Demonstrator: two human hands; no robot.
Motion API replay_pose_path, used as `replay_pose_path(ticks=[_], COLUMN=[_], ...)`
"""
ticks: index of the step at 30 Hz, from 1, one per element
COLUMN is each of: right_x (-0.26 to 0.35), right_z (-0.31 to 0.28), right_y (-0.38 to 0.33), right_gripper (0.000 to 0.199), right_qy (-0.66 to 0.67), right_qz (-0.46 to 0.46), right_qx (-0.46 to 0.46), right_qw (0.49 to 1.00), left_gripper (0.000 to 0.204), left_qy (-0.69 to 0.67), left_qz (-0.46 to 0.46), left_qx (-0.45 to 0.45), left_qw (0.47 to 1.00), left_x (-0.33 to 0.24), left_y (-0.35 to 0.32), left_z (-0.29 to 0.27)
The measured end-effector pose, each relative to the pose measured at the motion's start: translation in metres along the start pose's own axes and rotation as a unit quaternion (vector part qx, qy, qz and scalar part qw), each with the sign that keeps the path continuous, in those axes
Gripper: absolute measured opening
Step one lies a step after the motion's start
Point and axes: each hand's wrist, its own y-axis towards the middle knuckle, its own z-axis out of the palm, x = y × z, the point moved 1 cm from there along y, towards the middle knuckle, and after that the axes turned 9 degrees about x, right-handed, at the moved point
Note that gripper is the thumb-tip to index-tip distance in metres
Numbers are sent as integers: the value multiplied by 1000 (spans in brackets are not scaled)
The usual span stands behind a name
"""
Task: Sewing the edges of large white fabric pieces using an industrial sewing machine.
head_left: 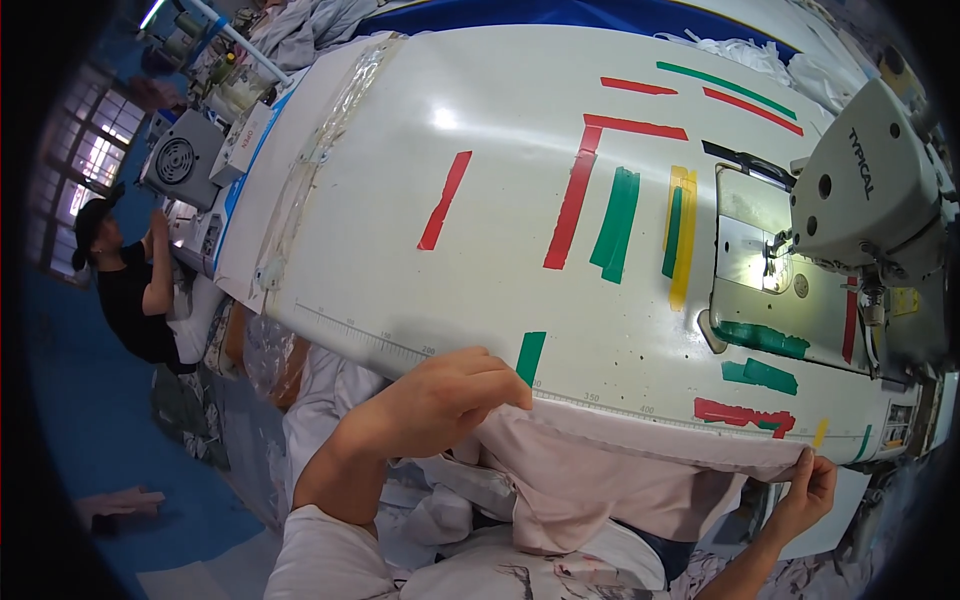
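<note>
Pale pink fabric (600,470) is held stretched along the near edge of the white desk (400,200), against the printed ruler there, with the left hand (440,400) clamped on its end at 9 o'clock and the right hand (810,490) pinched shut on the other end at 3 o'clock. Judging by this, the piece is being measured or aligned. Feeding it next toward the sewing machine (860,190) at 1 o'clock would call for keeping the edge taut.

Clearly a garment sewing workshop: industrial sewing machine (865,185) mounted at a long white worktable (400,110) marked with coloured tape strips (444,200) (red, green, yellow), fabric heaps (310,25) beyond, another person (125,285) bent over a neighbouring station.
</note>
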Motion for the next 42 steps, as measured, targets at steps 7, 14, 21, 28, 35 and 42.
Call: replay_pose_path(ticks=[7, 14, 21, 28, 35, 42], right_x=[-3, -1, -1, -6, -6, 5], right_z=[2, 3, 3, 1, 2, 8], right_y=[0, -1, -2, 0, 0, -3], right_gripper=[24, 25, 25, 24, 23, 16], right_qy=[1, -14, -10, -11, -10, 24], right_qz=[-7, 3, 4, 2, -8, -12], right_qx=[-9, -13, -15, -11, -22, -28], right_qw=[1000, 1000, 1000, 1000, 1000, 999], left_gripper=[19, 13, 15, 15, 14, 8], left_qy=[-27, -17, -43, 1, 27, 48], left_qz=[-31, -172, -220, -219, -242, -245], left_qx=[-14, -119, -148, -118, -92, -125], left_qw=[999, 978, 963, 969, 966, 960], left_x=[-1, -12, -12, -17, -14, -10], left_y=[2, 8, 14, 17, 21, 20], left_z=[-2, 12, 16, 10, 8, 14])
